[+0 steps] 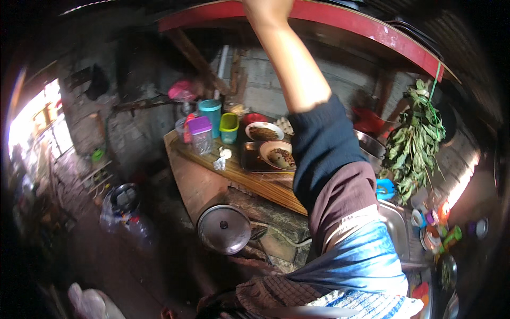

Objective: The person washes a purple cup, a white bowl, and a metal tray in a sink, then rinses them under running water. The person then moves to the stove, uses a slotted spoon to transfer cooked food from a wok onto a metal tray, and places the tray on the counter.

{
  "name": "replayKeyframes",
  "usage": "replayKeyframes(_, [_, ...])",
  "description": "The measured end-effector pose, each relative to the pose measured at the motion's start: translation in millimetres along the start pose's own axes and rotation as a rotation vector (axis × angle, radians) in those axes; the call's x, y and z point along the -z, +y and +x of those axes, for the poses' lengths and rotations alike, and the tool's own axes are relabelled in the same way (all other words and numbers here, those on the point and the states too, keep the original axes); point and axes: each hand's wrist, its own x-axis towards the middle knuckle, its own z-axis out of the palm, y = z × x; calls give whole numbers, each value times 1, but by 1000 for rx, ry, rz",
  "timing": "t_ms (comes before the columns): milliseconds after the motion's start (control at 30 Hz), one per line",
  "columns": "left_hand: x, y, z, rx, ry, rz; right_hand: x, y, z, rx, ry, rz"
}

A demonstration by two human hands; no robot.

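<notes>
"Red-fronted shelf: state its position."

"Overhead, above the wooden counter. The right hand is raised to the shelf's front edge; contact cannot be confirmed."

"Condition of the grip?"

"I cannot tell; the fingers are hidden. The left hand is out of sight."

"Items on the counter?"

"Near the left corner: a purple-lidded container, with a teal tumbler and a yellow-green tub close by. Nearer the front edge: a dark tray, overlapped by a plate of food."

"Surrounding items?"

"A lidded pot sits lower, beyond the counter's front edge. A leafy bunch hangs near the shelf's right end."
</notes>
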Motion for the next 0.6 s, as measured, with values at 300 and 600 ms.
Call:
replayKeyframes(300, [-26, -133, 177, -304, -141, 184, -142, 38, -13, 221, -561, -409])
replayKeyframes(600, [9, -175, 338, 352, -460, 245, -205, 65, -50, -120, -1070, -794])
